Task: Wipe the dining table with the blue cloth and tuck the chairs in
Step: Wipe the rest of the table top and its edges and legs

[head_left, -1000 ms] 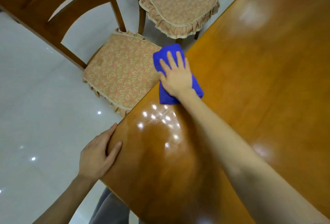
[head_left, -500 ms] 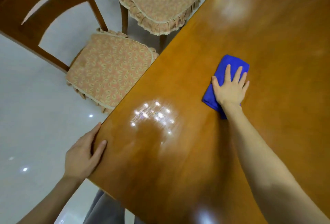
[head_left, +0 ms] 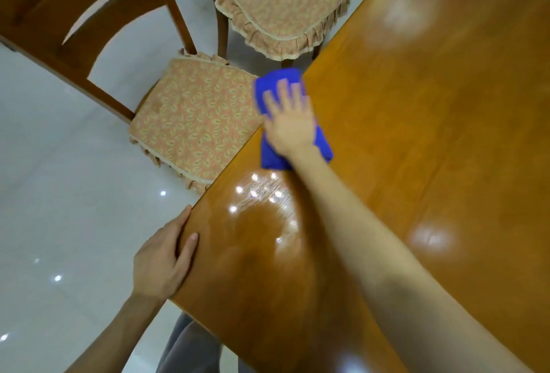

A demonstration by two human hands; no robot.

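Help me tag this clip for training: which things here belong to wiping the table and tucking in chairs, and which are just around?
Job: blue cloth; table; near chair; far chair; right hand, flat on the cloth; left hand, resting on the table edge.
Just around: floor; grey trousers.

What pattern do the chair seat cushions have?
Pinkish-tan fabric with a small pale leaf print, ruffled edge; seen in the head view on the nearer cushion.
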